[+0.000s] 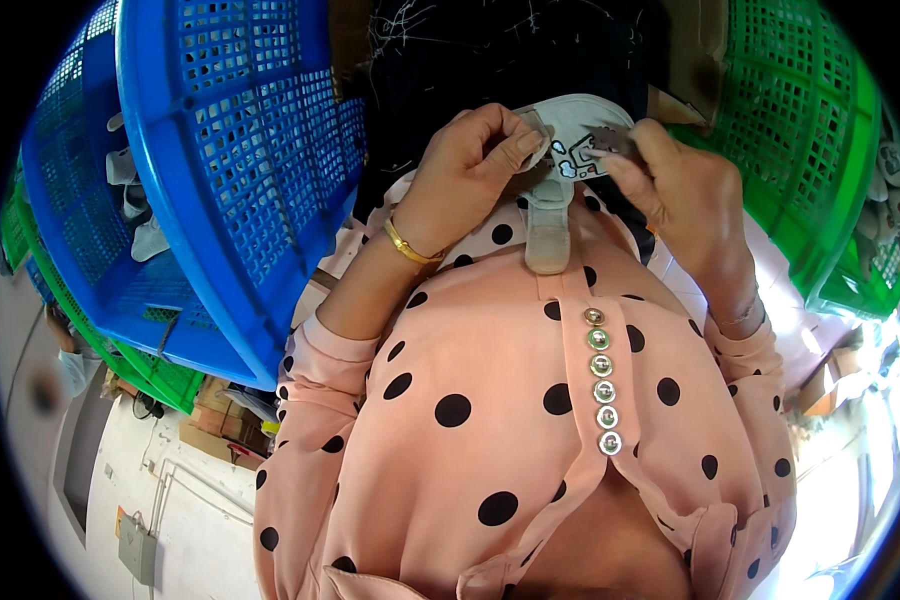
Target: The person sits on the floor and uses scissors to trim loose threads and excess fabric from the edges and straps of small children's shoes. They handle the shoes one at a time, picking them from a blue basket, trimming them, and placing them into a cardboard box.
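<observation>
A pale grey shoe upper (pixel 576 117) with a black, white and light-blue pattern is stretched between my two hands over my lap. Its grey strap (pixel 547 238) hangs down toward my body. My left hand (pixel 476 160), with a gold bracelet at the wrist, pinches the upper's left edge between thumb and fingertips. On the other side my right hand (pixel 675 180) is closed on the right edge, where a darker grey-brown part shows beside the fingers. My fingers partly cover both edges.
A large blue plastic basket (pixel 240 200) stands close at my left, with several light shoe pieces (pixel 142 215) in view behind its near wall. At my right is a green basket (pixel 800 130), with more grey pieces (pixel 895 190) beyond. Loose threads lie on dark cloth (pixel 470 60) ahead.
</observation>
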